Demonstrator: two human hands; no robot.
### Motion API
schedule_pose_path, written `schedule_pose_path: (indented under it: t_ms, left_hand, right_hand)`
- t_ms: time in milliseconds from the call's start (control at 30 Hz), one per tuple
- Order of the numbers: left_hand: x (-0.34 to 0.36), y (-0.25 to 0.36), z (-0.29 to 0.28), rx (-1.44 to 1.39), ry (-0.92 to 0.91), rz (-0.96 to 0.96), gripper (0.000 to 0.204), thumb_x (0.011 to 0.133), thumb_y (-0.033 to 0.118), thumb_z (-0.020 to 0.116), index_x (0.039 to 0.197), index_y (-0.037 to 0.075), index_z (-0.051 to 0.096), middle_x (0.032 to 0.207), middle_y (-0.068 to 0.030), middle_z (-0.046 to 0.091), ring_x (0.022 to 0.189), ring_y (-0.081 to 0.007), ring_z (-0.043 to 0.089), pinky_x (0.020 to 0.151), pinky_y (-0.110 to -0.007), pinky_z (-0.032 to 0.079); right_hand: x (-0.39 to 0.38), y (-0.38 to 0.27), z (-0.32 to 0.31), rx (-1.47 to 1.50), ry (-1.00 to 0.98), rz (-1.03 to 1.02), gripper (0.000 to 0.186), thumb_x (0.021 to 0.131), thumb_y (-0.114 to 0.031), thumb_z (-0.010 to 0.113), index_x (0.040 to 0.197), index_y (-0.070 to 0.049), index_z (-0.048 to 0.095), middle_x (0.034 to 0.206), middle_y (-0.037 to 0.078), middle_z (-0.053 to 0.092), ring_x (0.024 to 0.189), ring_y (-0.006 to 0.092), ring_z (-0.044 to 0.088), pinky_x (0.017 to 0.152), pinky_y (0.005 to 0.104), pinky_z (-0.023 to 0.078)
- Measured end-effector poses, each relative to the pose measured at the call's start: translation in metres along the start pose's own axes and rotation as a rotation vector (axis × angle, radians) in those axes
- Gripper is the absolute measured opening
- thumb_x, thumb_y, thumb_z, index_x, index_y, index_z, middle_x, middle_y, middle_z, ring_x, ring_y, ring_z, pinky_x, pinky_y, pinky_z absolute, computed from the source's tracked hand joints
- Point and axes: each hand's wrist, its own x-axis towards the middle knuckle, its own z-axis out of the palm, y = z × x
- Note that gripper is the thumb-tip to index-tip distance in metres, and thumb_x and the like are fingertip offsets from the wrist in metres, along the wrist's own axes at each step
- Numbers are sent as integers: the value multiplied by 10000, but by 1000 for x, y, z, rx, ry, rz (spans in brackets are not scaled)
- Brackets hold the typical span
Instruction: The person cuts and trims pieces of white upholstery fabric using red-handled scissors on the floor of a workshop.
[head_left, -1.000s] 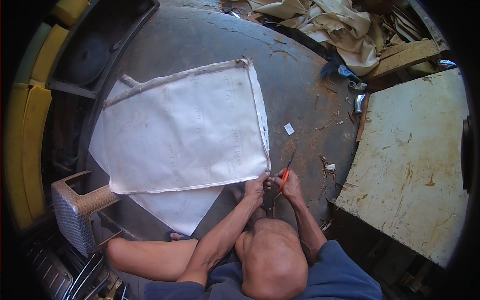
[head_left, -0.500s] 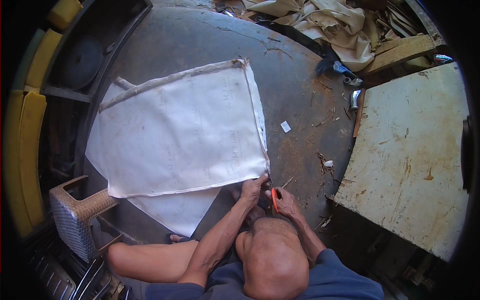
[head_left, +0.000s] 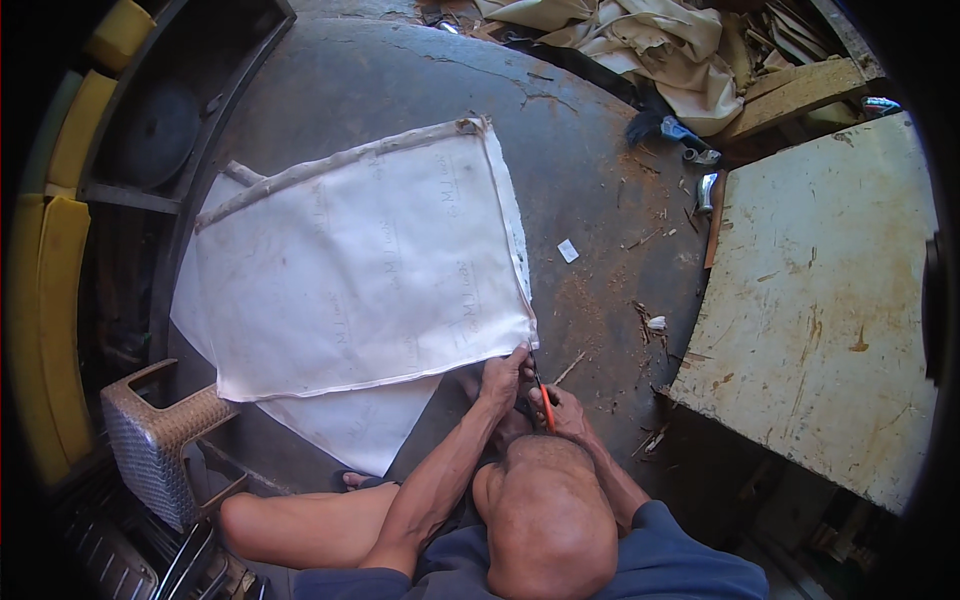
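Note:
My left hand (head_left: 501,378) grips the lower right corner of a white fabric piece (head_left: 355,260) printed with faint markings. Orange-handled scissors (head_left: 547,408) are held upright in my right hand (head_left: 563,408), closed round their handle, with the dark blades against that corner; whether the blades are cutting I cannot tell. A second white piece (head_left: 350,425) lies underneath, sticking out at left and below. A grey, dirty strip runs along the upper piece's far edge. My raised bare knee (head_left: 550,515) is just below my hands.
A pale worn board (head_left: 810,310) lies at right. Crumpled beige material (head_left: 660,60) and wood scraps fill the back right. Yellow foam pieces (head_left: 60,330) and a dark metal frame stand at left, a patterned metal piece (head_left: 150,455) at lower left. Debris dots the grey floor (head_left: 400,75).
My right hand has moved left and down, bringing the scissors from a tilt beside the fabric to upright at its corner. The fabric sits slightly further left and lower in the picture.

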Motion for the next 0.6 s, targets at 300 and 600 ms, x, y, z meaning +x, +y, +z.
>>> schedule_pose_path:
  t_ms: [300,600]
  left_hand:
    - [1,0,0,98,70,-33,247,904,244,709,847,18,627,726,-45,585,578,-134,536,554,-274,471]
    - [-7,-1,0,193,31,-12,257,911,262,693,856,15,647,695,-39,609,550,-126,586,485,-253,452]
  right_hand:
    - [10,5,22,194,100,-18,580,916,-572,597,1035,-9,667,806,19,624,764,111,564,666,288,469]
    - [28,13,18,308,104,-21,458,930,-511,620,996,-63,685,712,-55,585,590,45,497,514,212,383]
